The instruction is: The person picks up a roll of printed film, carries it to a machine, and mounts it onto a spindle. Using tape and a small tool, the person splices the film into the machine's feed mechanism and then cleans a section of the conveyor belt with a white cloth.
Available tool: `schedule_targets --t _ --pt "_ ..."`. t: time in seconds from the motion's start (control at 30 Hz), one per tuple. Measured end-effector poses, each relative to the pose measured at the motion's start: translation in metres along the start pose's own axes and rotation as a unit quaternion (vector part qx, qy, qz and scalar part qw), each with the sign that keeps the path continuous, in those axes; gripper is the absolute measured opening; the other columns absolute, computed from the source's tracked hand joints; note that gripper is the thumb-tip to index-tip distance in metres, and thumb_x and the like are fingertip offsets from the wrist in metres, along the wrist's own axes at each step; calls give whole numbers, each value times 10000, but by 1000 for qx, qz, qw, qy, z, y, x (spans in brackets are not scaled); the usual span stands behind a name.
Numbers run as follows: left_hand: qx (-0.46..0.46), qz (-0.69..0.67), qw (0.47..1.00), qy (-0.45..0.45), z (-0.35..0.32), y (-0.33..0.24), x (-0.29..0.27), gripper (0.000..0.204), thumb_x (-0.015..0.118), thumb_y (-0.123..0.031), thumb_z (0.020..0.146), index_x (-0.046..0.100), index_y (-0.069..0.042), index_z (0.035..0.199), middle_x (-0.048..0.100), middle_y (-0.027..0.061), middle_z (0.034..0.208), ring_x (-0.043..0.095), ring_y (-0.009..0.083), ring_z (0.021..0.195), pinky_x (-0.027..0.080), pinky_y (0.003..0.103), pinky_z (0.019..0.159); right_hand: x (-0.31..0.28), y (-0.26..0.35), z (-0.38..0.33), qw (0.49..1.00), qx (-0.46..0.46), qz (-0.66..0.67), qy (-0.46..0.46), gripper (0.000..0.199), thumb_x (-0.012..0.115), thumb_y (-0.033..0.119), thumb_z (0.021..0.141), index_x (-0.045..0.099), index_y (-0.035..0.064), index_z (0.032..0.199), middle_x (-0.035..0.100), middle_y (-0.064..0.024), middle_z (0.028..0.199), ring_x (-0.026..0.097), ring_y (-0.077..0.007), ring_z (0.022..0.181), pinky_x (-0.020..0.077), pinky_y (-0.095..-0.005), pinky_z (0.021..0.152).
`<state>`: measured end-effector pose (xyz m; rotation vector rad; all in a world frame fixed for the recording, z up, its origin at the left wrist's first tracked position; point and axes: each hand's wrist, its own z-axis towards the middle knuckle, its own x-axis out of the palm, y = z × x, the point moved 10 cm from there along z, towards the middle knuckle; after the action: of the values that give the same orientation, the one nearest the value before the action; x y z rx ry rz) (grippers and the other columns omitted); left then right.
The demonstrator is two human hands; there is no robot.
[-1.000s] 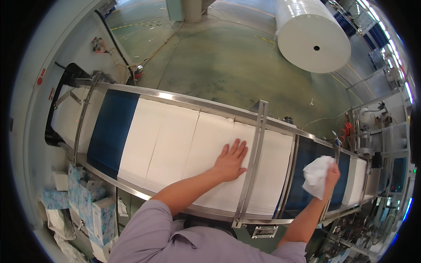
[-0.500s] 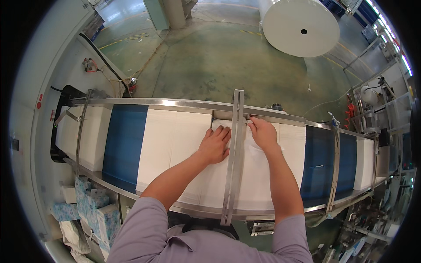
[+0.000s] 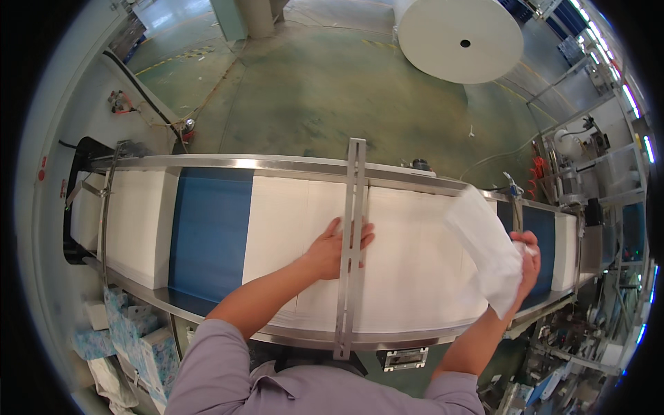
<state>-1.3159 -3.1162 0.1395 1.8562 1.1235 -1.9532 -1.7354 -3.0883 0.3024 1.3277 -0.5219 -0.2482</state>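
Long white stacks of tissue paper lie side by side on a blue conveyor belt. My left hand rests flat on the stacks, fingers spread, reaching beneath the slotted metal crossbar; the bar hides part of the hand. On the right, my right hand is closed on a limp bundle of white tissue sheets. The bundle hangs above the right end of the stacks, tilted and slightly blurred. Some of the right fingers are hidden behind it.
Metal rails edge the belt. Another white stack sits at the left end, and one more at the right. Beyond the belt stands a large white paper roll. Blue-patterned cartons are piled at lower left, machinery at right.
My right hand has pulled the tissue sheets off the far edge and swung them right. My left hand has slid under the crossbar. The stacks have shifted right along the belt.
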Motion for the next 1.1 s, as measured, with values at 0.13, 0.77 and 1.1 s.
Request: schedule_targets --t 0.13,0.77,1.1 --pt "-56 27 998 -5 -35 11 -8 725 695 -389 980 455 -110 1605 298 135 1743 178 340 1652 188 594 1285 -30 13 -9 989 3 -85 119 190 708 147 938 543 53 952 638 -82 860 633 -139 801 514 -283 704" --pt "-223 -794 488 -285 -142 -71 -22 508 496 -330 1146 437 -64 1574 542 85 1462 519 172 1358 415 332 1171 297 -54 -271 907 -215 -149 330 323 668 112 847 625 -30 1134 626 -244 1152 583 -461 1078 465 -540 967" --pt "-326 -694 374 -522 -385 -52 -2 260 527 -295 1138 665 -92 1054 667 -12 978 634 89 933 531 279 823 396 -31 -485 610 -239 -130 744 1010 837 489 865 328 -68 1538 310 -325 1628 277 -558 1511 206 -648 1266"
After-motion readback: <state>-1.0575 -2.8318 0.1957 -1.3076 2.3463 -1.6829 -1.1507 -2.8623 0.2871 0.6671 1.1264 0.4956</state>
